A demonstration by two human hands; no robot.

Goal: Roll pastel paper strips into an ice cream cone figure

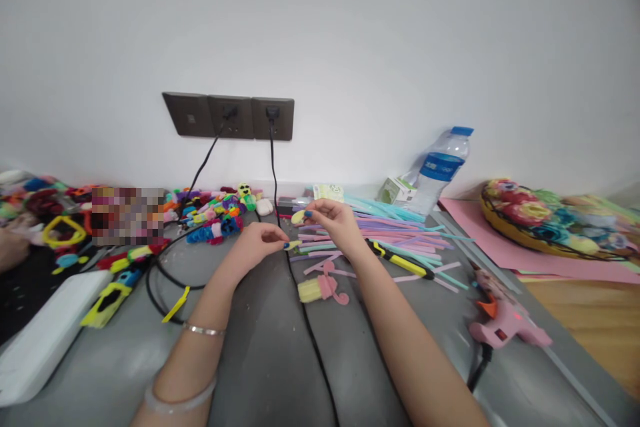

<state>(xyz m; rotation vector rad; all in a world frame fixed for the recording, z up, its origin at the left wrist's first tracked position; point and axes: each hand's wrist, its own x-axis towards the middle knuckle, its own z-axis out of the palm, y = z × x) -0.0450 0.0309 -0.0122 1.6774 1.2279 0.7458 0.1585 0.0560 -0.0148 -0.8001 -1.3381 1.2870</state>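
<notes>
Between the thumb and fingertip of my right hand (pixel 337 221) is a small pale yellow oval piece (pixel 298 217). My left hand (pixel 256 245), lower and to its left, pinches another small yellowish piece (pixel 294 245); its exact kind is too small to tell. The two pieces are apart, held just above the grey table. Just below my hands lies a fuzzy craft figure (pixel 313 289) with a pale yellow block and pink curled ends. Pastel pipe cleaners (pixel 400 230) spread behind and beside my right hand, and a yellow-black utility knife (pixel 403 260) rests across them.
A pink glue gun (pixel 505 328) sits at right, its cord trailing forward. A water bottle (pixel 440 170) leans at the wall near a flower basket (pixel 530 220). Black cords (pixel 310 333) cross the table. Colourful fuzzy crafts (pixel 215 230), a white box-like object (pixel 50 337) and another person's hand (pixel 13 247) are left.
</notes>
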